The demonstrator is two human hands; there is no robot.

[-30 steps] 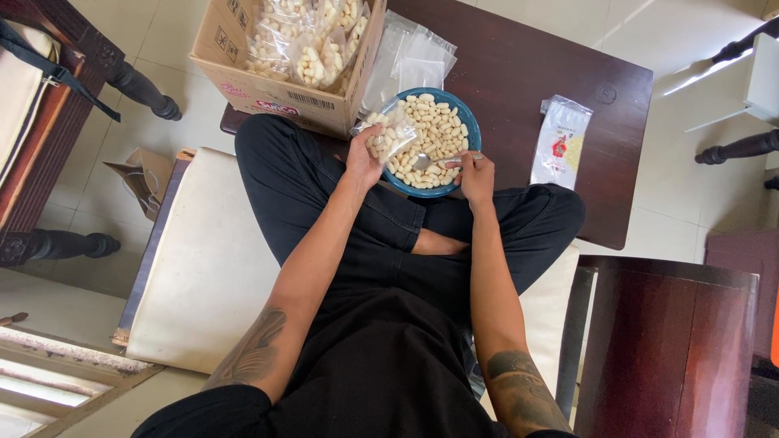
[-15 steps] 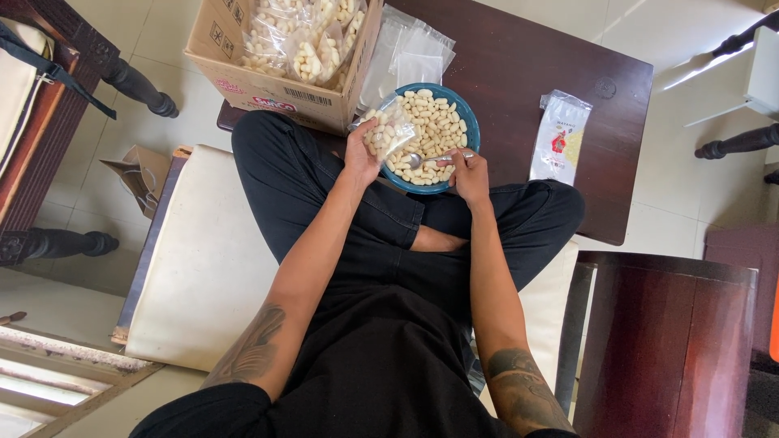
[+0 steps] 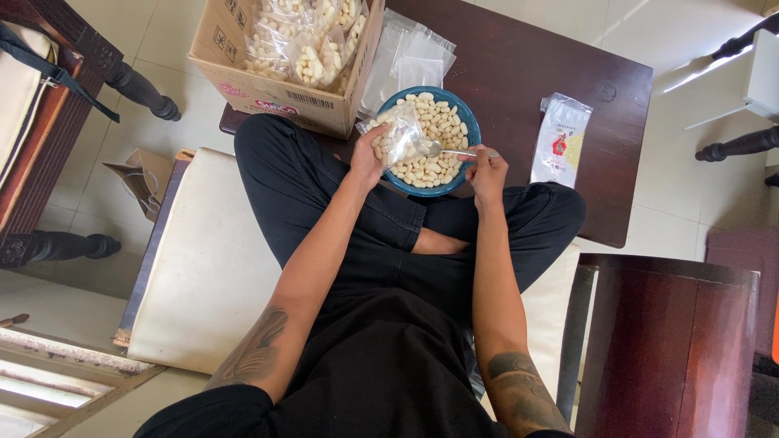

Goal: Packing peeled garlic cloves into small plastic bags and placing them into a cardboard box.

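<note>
- My left hand [image 3: 369, 156] is closing its fingers around the neck of a small clear bag [image 3: 403, 139], pinching it so the mouth is staying open and tilted toward the spoon.
- My right hand [image 3: 488, 172] is gripping the handle of a metal spoon [image 3: 451, 152], fingers curled shut on it; the bowl end is meeting the bag's mouth, apparently to tip pieces in without spilling.
- The bag is hanging directly over the blue bowl [image 3: 469, 122], so anything dropped is falling back among the pale puffed snacks [image 3: 438, 128] filling it.
- The bowl is sitting at the near edge of the dark wooden table [image 3: 519, 65], just beyond my crossed legs, within easy reach of both hands.
- A stack of empty clear bags [image 3: 410, 53] is lying just behind the bowl, touching or nearly touching its rim.
- A cardboard box [image 3: 280, 89] holding filled bags is standing to my left, beside the bowl.
- A printed packet [image 3: 560, 139] is lying flat to the right, apart from the bowl.
- I am sitting on a cream cushion [image 3: 207, 268].
</note>
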